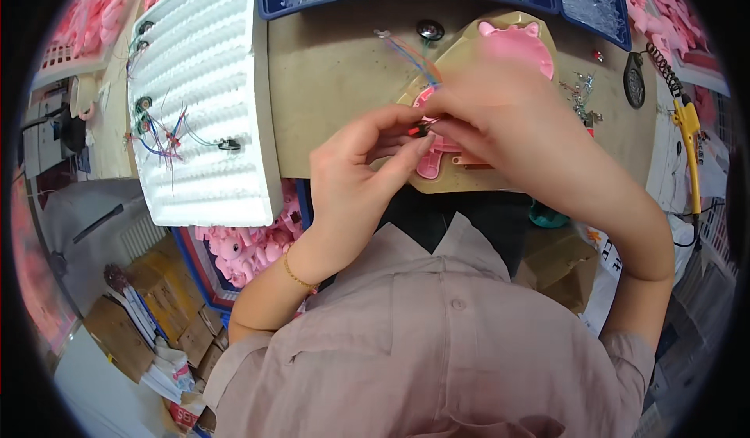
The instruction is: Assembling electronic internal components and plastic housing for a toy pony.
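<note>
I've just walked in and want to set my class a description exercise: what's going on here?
A person works at a bench. The left hand pinches a small red-and-black part, with the right hand's fingertips right beside it. Below lie pink plastic pieces on a tan holder; exactly what the right fingers grip is hidden. A white foam tray at left carries wired components.

pink shell point(536, 46): smooth plastic; foam tray point(209, 57): ridged; shirt point(492, 344): matt cloth
</note>
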The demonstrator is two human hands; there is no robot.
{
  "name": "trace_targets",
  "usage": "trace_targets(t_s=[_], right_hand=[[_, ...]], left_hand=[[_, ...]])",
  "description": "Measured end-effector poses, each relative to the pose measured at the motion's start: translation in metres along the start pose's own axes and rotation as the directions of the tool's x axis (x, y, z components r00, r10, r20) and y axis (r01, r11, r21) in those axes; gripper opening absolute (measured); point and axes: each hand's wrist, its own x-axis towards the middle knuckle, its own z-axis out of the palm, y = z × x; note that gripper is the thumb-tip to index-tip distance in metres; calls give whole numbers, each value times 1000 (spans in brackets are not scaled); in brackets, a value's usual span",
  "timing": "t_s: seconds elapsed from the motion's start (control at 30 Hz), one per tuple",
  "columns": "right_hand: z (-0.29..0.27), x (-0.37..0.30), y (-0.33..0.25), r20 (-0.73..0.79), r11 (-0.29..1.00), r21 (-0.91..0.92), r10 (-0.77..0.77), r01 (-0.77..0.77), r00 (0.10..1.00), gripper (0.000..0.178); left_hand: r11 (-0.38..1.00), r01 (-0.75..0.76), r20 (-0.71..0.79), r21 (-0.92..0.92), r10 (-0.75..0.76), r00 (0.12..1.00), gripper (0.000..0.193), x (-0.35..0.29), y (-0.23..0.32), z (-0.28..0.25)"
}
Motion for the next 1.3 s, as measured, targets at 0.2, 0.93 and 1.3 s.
trace_targets(t_s=[0.2,0.93,1.3], right_hand=[[3,9,-9,-21,983,-171,-65,61,998,20],[-2,46,11,161,981,-162,-83,109,984,29],[-12,39,12,68,997,45,-69,66,995,21]], left_hand=[[684,-406,69,606,464,883,26,-1,-10,-22],[109,-551,422,827,528,737,33,-5,-20,-16],[197,-587,404,786,555,728,46,-4,-20,-24]])
